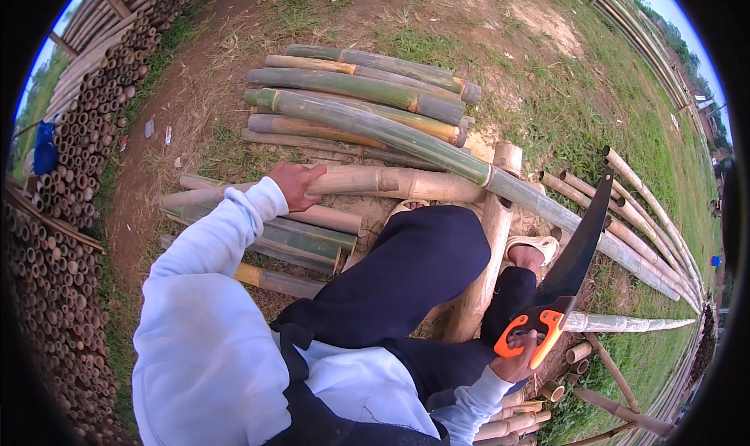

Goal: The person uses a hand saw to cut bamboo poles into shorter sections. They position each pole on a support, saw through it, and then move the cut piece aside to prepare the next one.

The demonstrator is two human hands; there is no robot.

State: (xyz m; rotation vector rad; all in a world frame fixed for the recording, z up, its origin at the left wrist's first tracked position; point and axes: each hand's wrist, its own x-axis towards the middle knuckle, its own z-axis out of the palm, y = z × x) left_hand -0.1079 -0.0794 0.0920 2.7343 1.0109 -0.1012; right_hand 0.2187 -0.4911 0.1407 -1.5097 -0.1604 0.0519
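Clenched round the orange handle, the right hand (517, 362) holds a black-bladed pruning saw (570, 262) raised beside the long green bamboo pole (437, 145). On the pale bamboo piece (391, 182) under that pole, the left hand (295, 184) rests flat, gripping nothing. Unpinned, the pole could roll, skidding the blade toward the sandalled foot (531, 252).

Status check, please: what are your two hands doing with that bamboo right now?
Left hand resting on pale bamboo pole. Right hand gripping orange-handled saw, blade raised. Long green pole crosses above it.
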